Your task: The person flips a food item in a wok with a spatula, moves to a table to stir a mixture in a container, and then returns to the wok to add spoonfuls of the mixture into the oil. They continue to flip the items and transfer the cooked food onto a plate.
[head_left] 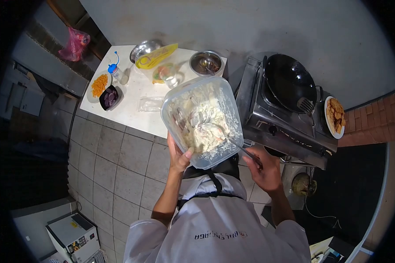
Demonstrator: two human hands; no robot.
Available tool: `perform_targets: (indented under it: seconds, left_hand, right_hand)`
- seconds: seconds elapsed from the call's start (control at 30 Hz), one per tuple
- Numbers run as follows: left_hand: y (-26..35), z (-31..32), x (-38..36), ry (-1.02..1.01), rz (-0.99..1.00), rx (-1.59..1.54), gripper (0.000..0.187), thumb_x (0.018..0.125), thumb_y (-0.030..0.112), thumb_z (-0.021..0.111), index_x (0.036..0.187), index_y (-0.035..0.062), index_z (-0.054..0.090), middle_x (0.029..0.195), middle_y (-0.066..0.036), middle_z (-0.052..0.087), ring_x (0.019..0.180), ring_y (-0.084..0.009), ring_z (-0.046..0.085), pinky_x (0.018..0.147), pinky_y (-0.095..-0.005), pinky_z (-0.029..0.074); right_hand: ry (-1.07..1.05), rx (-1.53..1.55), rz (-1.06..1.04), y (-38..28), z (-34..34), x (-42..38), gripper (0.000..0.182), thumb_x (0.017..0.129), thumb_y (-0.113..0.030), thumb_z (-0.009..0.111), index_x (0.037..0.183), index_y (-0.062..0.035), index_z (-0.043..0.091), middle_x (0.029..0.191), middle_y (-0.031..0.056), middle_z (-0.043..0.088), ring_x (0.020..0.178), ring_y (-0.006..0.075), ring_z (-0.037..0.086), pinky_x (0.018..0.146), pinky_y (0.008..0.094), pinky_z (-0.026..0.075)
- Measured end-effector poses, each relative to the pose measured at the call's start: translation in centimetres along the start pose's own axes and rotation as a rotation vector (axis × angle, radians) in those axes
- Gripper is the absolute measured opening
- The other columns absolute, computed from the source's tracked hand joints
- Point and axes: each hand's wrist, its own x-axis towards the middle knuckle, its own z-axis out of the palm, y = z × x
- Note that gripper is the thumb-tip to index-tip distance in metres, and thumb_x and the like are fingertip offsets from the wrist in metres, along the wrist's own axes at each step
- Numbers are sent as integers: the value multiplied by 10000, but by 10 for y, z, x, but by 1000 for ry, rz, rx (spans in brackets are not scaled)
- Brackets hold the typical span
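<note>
A square clear plastic tub (233, 109) is tilted in front of my chest. Its inside walls are smeared with a pale, lumpy batter-like mixture (208, 111). My left hand (179, 155) grips the tub's near left side, thumb over the outside. Closed around the dark handle of a spoon (239, 147) is my right hand (264, 168), at the tub's near right corner. The spoon's head rests in the mixture and is partly coated by it.
Left, a white table (131, 98) bears a metal bowl (206, 55), a yellow packet (157, 57), a blue-capped bottle (118, 74), a dark dish (109, 97) and an orange-filled plate (92, 97). Right, a stove (261, 122) carries a black wok (289, 79), a slotted spatula (305, 105) and a plate of fried pieces (335, 115).
</note>
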Motion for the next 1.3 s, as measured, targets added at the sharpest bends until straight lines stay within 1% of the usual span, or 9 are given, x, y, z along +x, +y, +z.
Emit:
perform_targets:
  seconds: [0.1, 0.17, 0.37, 0.5, 0.7, 0.77, 1.0, 1.2, 1.3]
  left_hand:
    - [1, 0, -3, 19, -26, 4, 1203, 575, 484, 756, 1446, -51, 120, 1419, -224, 294, 1318, -332, 326, 1091, -425, 261]
    - [1, 0, -5, 29, -38, 0, 1205, 573, 485, 755, 1445, -52, 121, 1416, -224, 298, 1317, -332, 329, 1090, -425, 265]
    - [-2, -1, -6, 43, -26, -6, 1197, 562, 482, 753, 1442, -46, 137, 1408, -215, 313, 1311, -322, 341, 1089, -422, 271]
    - [-1, 0, -7, 69, -32, -34, 1193, 558, 477, 752, 1439, -50, 145, 1412, -208, 311, 1313, -320, 337, 1091, -421, 269]
    - [-3, 2, -7, 78, -39, -34, 1197, 558, 474, 752, 1440, -54, 139, 1423, -210, 294, 1319, -320, 327, 1096, -424, 261]
    - [-4, 4, -6, 82, -42, -42, 1201, 556, 475, 753, 1440, -56, 138, 1424, -211, 292, 1321, -320, 325, 1097, -425, 259]
    - [-15, 6, 9, -11, 36, 8, 1203, 569, 506, 758, 1436, -59, 146, 1416, -209, 306, 1310, -315, 345, 1087, -419, 280]
    - [-5, 19, 9, 9, 14, 23, 1196, 568, 498, 766, 1437, -49, 151, 1402, -202, 322, 1304, -312, 352, 1081, -416, 290]
    - [-5, 19, 9, 30, 25, 32, 1201, 567, 498, 767, 1438, -48, 145, 1402, -206, 317, 1303, -320, 352, 1079, -423, 292]
  right_hand:
    - [120, 155, -11, 11, 11, -3, 124, 898, -38, 586, 997, 36, 592, 618, 98, 577, 505, 160, 566, 517, 304, 470]
    - [122, 702, 355, 16, 12, -5, 131, 930, -45, 545, 975, 68, 593, 602, 70, 558, 529, 138, 570, 521, 300, 489]
    - [166, 806, 384, 14, 5, -2, 224, 965, -109, 506, 989, 99, 585, 583, 70, 530, 515, 164, 566, 523, 314, 502]
    - [198, 764, 347, 16, 6, 0, 250, 966, -144, 513, 966, 93, 592, 578, 79, 503, 480, 172, 533, 478, 335, 499]
    - [179, 661, 52, 22, -6, 0, 214, 954, -97, 519, 997, 93, 608, 604, 89, 529, 511, 158, 542, 501, 305, 494]
    - [138, 385, -49, 21, -13, 1, 147, 897, 22, 538, 997, 63, 637, 650, 84, 581, 548, 137, 571, 538, 262, 476]
    - [107, 243, 2, 12, -15, 12, 172, 859, 35, 571, 1013, 26, 647, 731, 117, 626, 581, 154, 604, 541, 263, 473]
    - [-5, 232, -398, 8, -16, 16, 365, 772, 82, 636, 1130, 27, 592, 706, 139, 601, 576, 209, 589, 521, 316, 466]
    - [-157, 256, -363, 7, -25, 13, 431, 749, 90, 650, 1168, 31, 564, 676, 122, 587, 564, 215, 570, 510, 331, 459]
